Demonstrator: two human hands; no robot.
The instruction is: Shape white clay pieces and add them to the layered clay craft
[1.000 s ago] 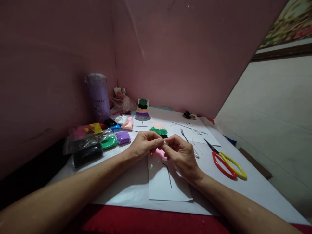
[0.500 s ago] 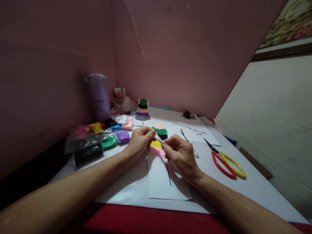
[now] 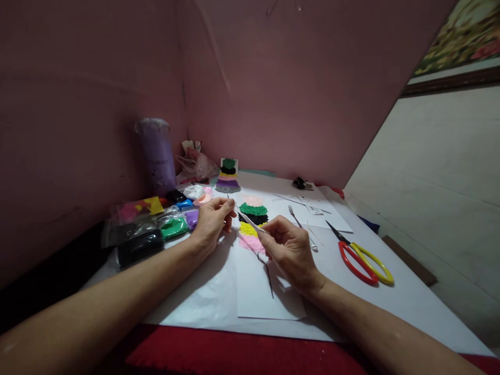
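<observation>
Between my two hands stretches a thin white strip of soft clay (image 3: 247, 219), slanting down to the right. My left hand (image 3: 213, 221) pinches its upper end between thumb and fingertips. The lower end sits in the pinch of my right hand (image 3: 288, 247). Below them on the table lies a white paper sheet (image 3: 253, 302) bearing textured bands in peach, green, black, yellow and pink, with a dark curved line under them. My right hand hides part of the sheet and the pink band's right edge.
Packets of coloured clay (image 3: 174, 227) crowd the left side near a purple tumbler (image 3: 156, 156). A similar banded card (image 3: 228, 179) stands at the back. To the right are a fork (image 3: 297, 219), scissors (image 3: 363, 258) and keys (image 3: 302, 184). Pink walls enclose the table's back and left.
My left hand has moved left and slightly up, away from my right hand. The white strip between them is now longer, and more of the coloured bands shows.
</observation>
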